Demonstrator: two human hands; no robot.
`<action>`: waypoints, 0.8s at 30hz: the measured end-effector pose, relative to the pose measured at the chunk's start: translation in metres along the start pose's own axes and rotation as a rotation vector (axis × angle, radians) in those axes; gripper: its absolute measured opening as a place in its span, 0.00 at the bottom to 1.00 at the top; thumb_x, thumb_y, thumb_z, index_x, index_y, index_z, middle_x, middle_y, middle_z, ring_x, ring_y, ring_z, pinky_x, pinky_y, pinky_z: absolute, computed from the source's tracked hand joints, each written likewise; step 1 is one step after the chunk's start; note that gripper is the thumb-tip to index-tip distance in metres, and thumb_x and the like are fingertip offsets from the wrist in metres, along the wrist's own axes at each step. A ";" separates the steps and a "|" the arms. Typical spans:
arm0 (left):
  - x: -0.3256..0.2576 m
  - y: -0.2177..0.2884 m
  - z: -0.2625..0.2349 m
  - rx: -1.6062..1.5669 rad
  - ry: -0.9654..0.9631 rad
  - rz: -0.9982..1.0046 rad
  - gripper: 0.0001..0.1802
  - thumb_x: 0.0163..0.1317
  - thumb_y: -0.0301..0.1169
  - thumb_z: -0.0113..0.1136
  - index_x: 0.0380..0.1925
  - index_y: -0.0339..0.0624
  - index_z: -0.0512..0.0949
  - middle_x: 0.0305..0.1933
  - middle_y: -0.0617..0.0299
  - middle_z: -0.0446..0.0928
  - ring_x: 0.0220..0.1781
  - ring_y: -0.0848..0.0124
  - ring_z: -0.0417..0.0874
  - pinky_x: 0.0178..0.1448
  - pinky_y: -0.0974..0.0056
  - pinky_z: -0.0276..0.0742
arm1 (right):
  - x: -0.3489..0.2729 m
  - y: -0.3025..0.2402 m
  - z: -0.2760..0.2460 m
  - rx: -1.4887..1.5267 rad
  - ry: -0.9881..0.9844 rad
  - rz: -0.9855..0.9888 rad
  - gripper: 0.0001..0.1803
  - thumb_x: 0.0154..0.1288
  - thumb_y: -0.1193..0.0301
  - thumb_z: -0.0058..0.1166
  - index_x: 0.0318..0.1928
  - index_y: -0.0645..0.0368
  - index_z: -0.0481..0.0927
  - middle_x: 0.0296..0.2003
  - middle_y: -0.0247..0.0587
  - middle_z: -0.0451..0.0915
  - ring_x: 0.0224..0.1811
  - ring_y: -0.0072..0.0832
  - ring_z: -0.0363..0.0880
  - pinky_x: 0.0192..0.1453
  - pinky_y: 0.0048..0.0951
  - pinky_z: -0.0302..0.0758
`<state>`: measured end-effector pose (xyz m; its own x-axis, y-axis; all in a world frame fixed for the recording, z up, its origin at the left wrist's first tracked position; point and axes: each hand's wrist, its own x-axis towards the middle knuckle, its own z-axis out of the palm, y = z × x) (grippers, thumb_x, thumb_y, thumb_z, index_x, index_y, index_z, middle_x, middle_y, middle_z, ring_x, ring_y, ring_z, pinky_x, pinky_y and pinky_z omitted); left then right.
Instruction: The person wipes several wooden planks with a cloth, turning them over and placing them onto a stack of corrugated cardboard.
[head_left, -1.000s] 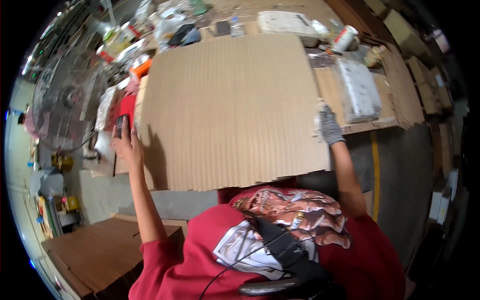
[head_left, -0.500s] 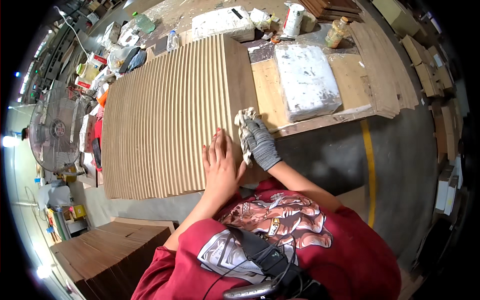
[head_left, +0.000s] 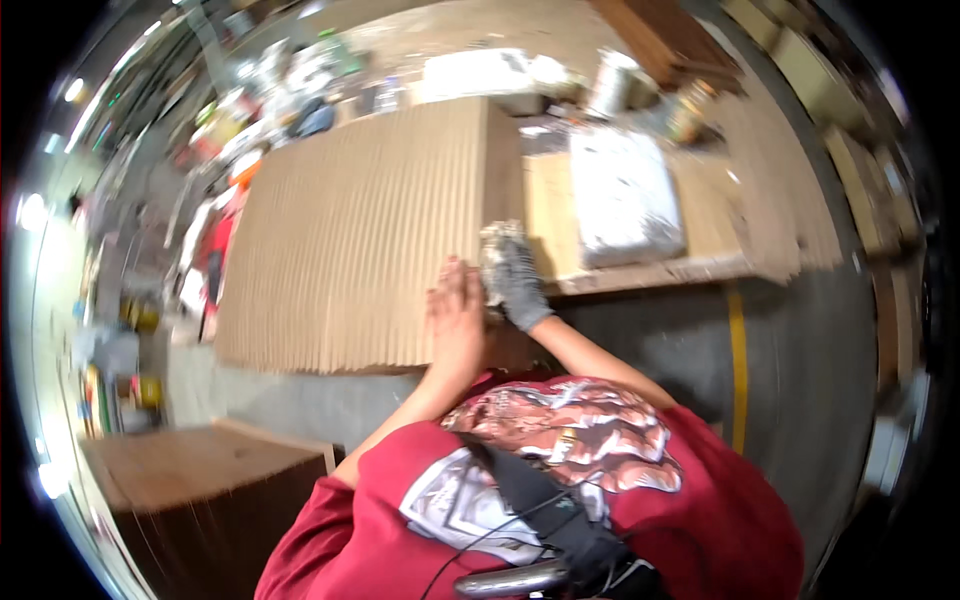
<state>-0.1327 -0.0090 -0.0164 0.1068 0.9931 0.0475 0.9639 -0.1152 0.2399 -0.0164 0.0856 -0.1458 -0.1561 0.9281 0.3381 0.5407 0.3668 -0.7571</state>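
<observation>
A fanned stack of thin brown boards (head_left: 350, 240) lies on the workbench, its stepped edges forming ridges. My bare left hand (head_left: 459, 318) rests flat on the top near the right edge, fingers stretched forward and close together. In a grey glove, my right hand (head_left: 522, 287) is closed on a crumpled pale rag (head_left: 495, 248). It presses the rag against the right side of the stack, just beside my left fingers. Motion blur softens the rag's outline, and the glove hides part of it.
To the right sits a white wrapped block (head_left: 625, 195) on the bench. Behind it stand a white can (head_left: 612, 85) and a jar (head_left: 690, 110). Clutter fills the far left. Another brown board stack (head_left: 210, 470) stands low at left; a yellow line (head_left: 738, 370) marks the floor.
The whole view has shifted and blurred. Both hands are slightly farther forward along the stack's right edge, and my left fingers have come closer together. The rag stays in my right hand.
</observation>
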 end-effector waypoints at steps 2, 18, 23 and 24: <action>0.001 -0.008 0.027 0.063 0.191 0.047 0.47 0.48 0.35 0.66 0.70 0.37 0.57 0.76 0.44 0.49 0.78 0.48 0.51 0.76 0.42 0.51 | 0.009 -0.007 -0.012 -0.164 -0.063 -0.170 0.32 0.75 0.63 0.41 0.73 0.63 0.54 0.74 0.55 0.50 0.77 0.48 0.47 0.79 0.41 0.45; 0.004 0.071 -0.009 -0.059 -0.022 -0.371 0.64 0.40 0.36 0.78 0.74 0.38 0.47 0.78 0.43 0.42 0.80 0.50 0.43 0.79 0.43 0.39 | 0.046 0.013 -0.133 0.676 -0.465 0.375 0.27 0.71 0.66 0.51 0.67 0.61 0.67 0.61 0.42 0.73 0.60 0.30 0.73 0.66 0.31 0.69; 0.003 0.093 -0.005 0.151 -0.020 -0.540 0.67 0.34 0.36 0.81 0.74 0.44 0.48 0.79 0.50 0.44 0.80 0.52 0.45 0.79 0.46 0.44 | 0.106 0.067 -0.258 0.500 -0.091 -0.153 0.26 0.68 0.77 0.50 0.67 0.56 0.68 0.61 0.34 0.73 0.53 0.19 0.74 0.54 0.23 0.76; 0.007 0.098 -0.009 0.190 -0.019 -0.553 0.67 0.35 0.36 0.81 0.75 0.46 0.48 0.79 0.52 0.45 0.80 0.53 0.46 0.79 0.47 0.44 | 0.130 0.075 -0.296 0.632 -0.077 -0.068 0.28 0.68 0.77 0.49 0.69 0.54 0.66 0.61 0.33 0.73 0.51 0.20 0.75 0.55 0.24 0.77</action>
<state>-0.0395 -0.0135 0.0163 -0.4219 0.9050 -0.0536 0.9043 0.4243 0.0458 0.2487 0.2144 0.0069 -0.2446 0.8949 0.3732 -0.0606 0.3701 -0.9270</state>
